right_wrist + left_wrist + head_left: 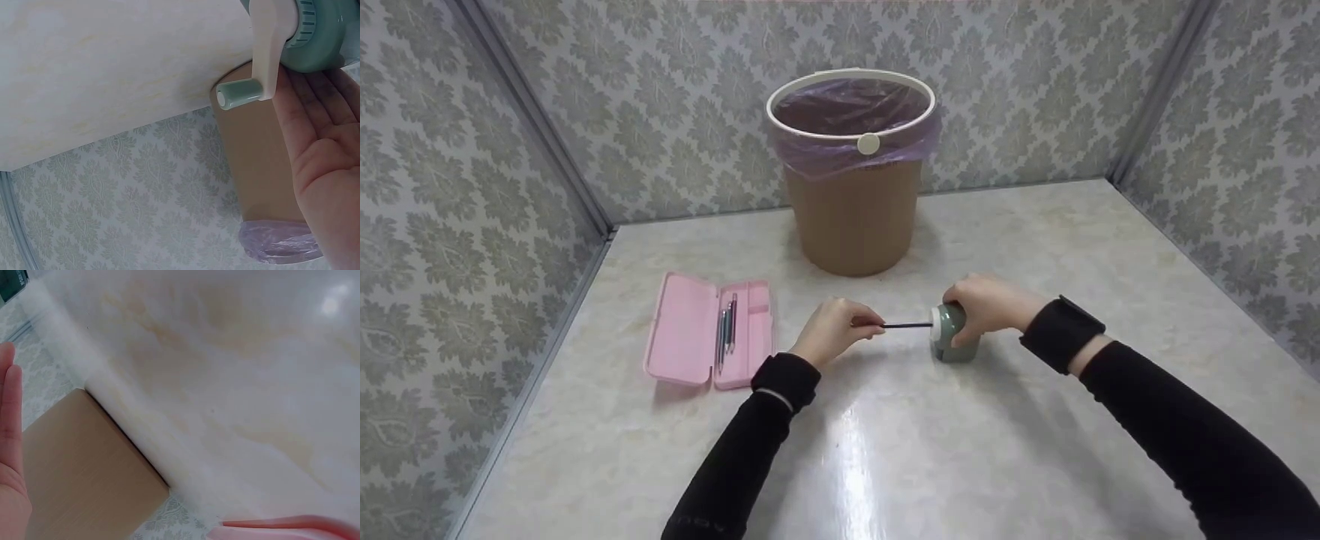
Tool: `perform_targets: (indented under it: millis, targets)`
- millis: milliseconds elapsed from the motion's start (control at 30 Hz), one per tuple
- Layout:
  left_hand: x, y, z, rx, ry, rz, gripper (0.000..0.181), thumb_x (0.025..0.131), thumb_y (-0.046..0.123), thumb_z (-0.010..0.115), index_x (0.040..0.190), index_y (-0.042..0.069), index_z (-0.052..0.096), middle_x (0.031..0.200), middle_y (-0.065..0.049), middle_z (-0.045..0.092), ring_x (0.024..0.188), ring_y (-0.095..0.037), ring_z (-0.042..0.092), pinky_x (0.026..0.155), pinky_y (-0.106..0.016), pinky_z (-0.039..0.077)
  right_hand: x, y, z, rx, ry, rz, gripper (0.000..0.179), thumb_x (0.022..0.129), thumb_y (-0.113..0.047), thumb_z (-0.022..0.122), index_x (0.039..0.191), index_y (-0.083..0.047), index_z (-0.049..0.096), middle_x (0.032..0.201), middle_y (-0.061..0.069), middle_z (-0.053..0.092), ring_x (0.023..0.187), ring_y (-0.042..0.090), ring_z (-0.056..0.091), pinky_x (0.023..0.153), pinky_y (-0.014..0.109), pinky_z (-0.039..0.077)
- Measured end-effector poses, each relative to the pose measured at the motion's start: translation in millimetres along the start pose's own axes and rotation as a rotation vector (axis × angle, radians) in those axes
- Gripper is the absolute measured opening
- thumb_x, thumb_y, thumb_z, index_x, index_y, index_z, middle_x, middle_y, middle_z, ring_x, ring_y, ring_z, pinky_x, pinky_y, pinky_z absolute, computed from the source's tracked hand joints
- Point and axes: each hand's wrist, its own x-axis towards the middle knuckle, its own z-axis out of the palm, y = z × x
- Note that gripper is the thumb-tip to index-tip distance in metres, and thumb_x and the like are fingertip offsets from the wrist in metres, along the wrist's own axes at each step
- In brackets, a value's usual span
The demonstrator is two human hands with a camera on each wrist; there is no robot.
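My left hand (834, 328) pinches a dark pencil (907, 325) between thumb and fingers. The pencil lies level, its far end at the white front of a green crank pencil sharpener (951, 351); its tip is hidden there. From above, my right hand (988, 304) grips the sharpener's body on the table. In the right wrist view the sharpener's white crank arm (265, 50) hangs down, with a green knob (243, 93) that the hand does not hold. Only the edge of the left hand (12, 422) shows in the left wrist view.
An open pink pencil case (681, 337) lies left of my left hand, with several pencils (726, 334) in one compartment. Behind the hands stands a brown bin (855, 217) with a purple liner (810, 157). Patterned panels (690, 120) enclose the table (1035, 465) at the back and sides.
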Motion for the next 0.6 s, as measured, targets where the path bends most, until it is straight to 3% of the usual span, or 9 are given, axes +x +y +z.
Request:
perform_targets:
  millis: [600]
  targets:
    - [-0.5,0.1,-3.0,0.006,-0.019,0.007,0.012,0.089,0.015,0.079,0.098,0.007,0.082,0.093,-0.007,0.082,0.082,-0.016,0.077,0.078,-0.027,0.061,3.5,-1.5,-1.2,-0.020,-0.022,0.003,0.035,0.069,-0.022,0.090,0.092,-0.003,0.072,0.085,0.008,0.071,0.074,0.019,0.058,0.067,0.031,0.048]
